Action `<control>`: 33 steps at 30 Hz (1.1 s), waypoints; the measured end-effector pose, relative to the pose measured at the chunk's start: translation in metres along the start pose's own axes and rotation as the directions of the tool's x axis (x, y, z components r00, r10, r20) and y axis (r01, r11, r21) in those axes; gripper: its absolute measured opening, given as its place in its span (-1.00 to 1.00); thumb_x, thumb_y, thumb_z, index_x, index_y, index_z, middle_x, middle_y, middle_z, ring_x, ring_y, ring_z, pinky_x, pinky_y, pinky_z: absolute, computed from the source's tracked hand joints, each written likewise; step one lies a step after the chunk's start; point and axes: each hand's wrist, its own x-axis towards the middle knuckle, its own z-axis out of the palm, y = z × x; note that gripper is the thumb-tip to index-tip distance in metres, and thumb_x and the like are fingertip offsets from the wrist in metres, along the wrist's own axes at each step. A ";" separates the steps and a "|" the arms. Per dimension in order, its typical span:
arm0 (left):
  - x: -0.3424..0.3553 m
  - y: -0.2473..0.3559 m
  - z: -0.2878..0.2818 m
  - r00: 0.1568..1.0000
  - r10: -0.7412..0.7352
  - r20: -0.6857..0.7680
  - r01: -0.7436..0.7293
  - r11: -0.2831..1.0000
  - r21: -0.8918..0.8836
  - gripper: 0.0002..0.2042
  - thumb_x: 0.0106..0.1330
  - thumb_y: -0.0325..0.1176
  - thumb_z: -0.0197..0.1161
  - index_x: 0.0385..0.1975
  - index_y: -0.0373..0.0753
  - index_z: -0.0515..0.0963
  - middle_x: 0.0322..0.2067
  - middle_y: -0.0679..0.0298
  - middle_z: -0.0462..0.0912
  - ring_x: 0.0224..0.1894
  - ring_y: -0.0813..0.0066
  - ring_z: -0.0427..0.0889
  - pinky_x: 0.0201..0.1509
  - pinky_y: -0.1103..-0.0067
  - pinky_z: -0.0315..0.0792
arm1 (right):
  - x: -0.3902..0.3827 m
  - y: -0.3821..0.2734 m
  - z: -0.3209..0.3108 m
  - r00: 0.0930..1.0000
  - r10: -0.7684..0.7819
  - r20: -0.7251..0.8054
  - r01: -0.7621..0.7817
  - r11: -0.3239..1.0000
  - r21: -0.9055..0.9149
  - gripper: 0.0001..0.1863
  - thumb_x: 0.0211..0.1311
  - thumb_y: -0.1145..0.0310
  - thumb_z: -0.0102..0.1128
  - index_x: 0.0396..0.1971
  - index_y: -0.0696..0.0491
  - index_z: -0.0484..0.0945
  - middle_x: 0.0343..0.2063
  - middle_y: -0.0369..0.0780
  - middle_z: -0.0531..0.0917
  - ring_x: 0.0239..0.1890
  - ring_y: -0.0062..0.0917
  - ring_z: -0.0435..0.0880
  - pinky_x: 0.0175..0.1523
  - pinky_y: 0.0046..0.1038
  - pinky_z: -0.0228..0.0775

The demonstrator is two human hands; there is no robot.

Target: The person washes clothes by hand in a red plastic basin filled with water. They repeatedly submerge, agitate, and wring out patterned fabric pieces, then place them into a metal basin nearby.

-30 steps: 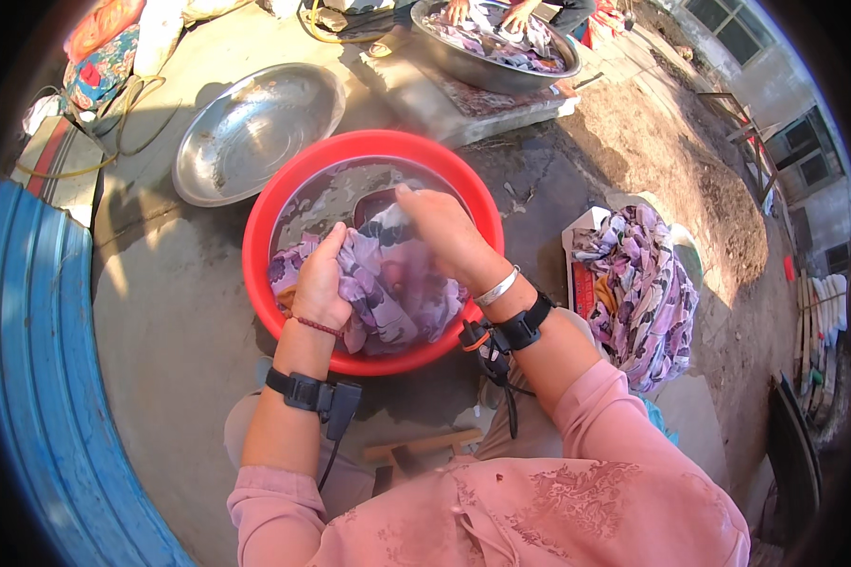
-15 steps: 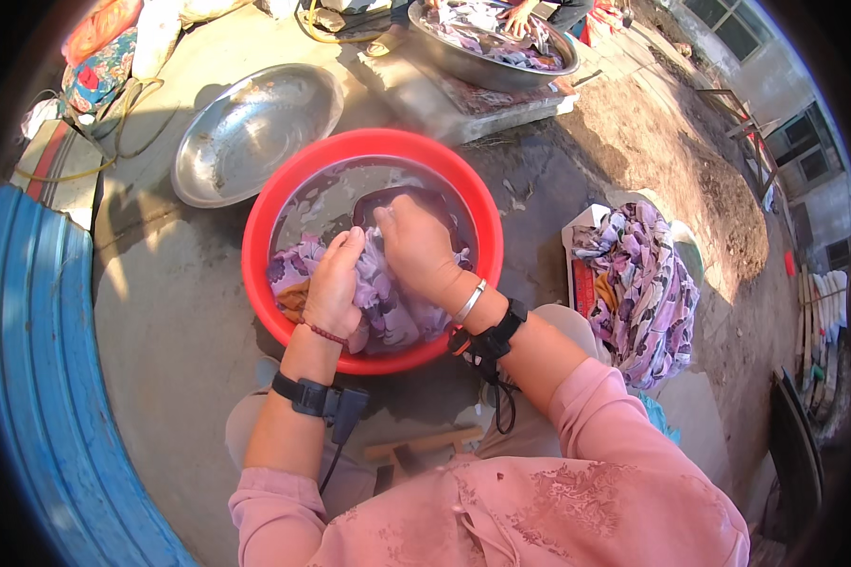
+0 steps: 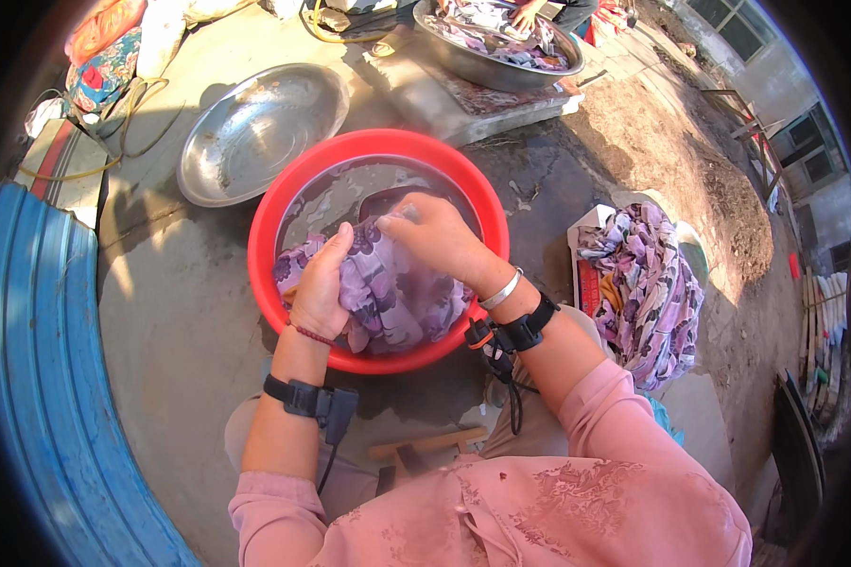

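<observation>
A red plastic basin point(image 3: 377, 357) holds murky water and purple floral cloth point(image 3: 397, 302), with a small orange patch at its left. My left hand point(image 3: 320, 293), thumb up, grips the cloth at the near left side of the basin. My right hand point(image 3: 430, 241) is curled on the same cloth right of centre, its thumb bent inward and some fingertips hidden. A dark shape point(image 3: 388, 197) that I cannot make out lies in the water behind my right hand.
Steel basin point(image 3: 260, 132) at back left. A co-worker's hand point(image 3: 525, 17) is in a steel tub of laundry point(image 3: 482, 71) on a raised slab point(image 3: 473, 128). Piled floral cloth point(image 3: 648, 293) at right. Blue corrugated sheet point(image 3: 52, 369) at left. Hose point(image 3: 76, 176), sacks point(image 3: 104, 71).
My right hand moved in toward my left, then back up and right. My left hand shifted right, then back left. The cloth between them has changed folds.
</observation>
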 end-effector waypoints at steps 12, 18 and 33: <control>0.020 -0.033 -0.013 0.973 0.059 -0.224 -0.052 0.998 0.037 -0.72 0.57 -0.15 0.08 -0.09 -0.24 0.58 -0.17 0.32 0.66 -0.15 0.54 0.62 -0.08 0.55 0.54 | -0.028 0.015 0.055 0.831 -0.547 -0.105 0.443 0.763 -0.471 -0.74 0.44 0.18 0.12 -0.27 0.09 0.47 -0.50 -0.07 0.68 -0.36 -0.09 0.70 -0.27 -0.14 0.53; 0.014 -0.017 -0.008 0.994 0.086 -0.071 -0.077 0.989 0.129 -0.70 0.60 -0.20 0.00 0.05 -0.28 0.52 -0.06 0.22 0.66 0.00 0.43 0.65 0.12 0.45 0.54 | 0.005 0.027 0.027 0.924 -0.275 -0.267 0.122 0.872 -0.475 -0.75 0.44 0.19 0.11 -0.32 0.08 0.47 -0.50 0.00 0.67 -0.35 0.02 0.68 -0.24 -0.02 0.48; 0.008 0.019 -0.030 0.958 0.171 -0.231 -0.120 0.969 0.217 -0.57 0.63 -0.09 -0.14 0.10 -0.35 0.49 -0.05 -0.03 0.70 -0.12 0.32 0.68 -0.05 0.43 0.60 | 0.011 0.046 -0.035 0.969 -0.061 -0.240 -0.161 0.580 -0.798 -0.73 0.28 0.29 0.24 -0.19 0.18 0.53 -0.15 0.08 0.68 -0.05 -0.03 0.67 0.03 -0.08 0.50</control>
